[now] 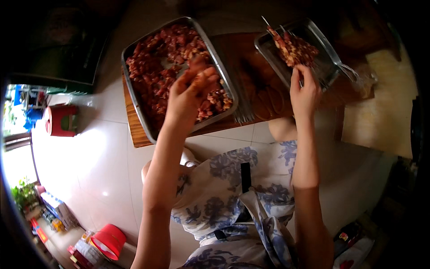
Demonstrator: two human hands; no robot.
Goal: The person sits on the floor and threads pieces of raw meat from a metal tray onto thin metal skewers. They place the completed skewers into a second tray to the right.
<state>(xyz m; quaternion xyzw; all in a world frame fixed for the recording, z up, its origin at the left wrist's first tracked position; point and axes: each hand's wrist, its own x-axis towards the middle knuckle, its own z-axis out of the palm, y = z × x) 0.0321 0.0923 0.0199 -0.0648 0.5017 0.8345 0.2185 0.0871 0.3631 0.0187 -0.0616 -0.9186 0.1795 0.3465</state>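
On the wooden table (230, 54): large rectangular steel tray (215, 58) to the left, smaller steel tray (323, 40) to the right. In the large tray: raw diced meat (156, 58), red with paler bits, piled toward the walls around a partly bared bottom. Within the smaller tray's outline: skewered meat (293, 50), one metal tip jutting past the far rim. Left hand (190, 92): over the diced meat, fingers curled, partly open; contents blurred, cannot tell. Right hand (306, 89): thumb and fingertips pinched on the skewered meat's near end. Between trays: bare metal skewers (242, 107) beside the large tray's wall, then shadowed scissors (270, 101). Edging the large tray's left wall: narrow strip of tabletop. Beyond: broad tiled floor (107, 175).
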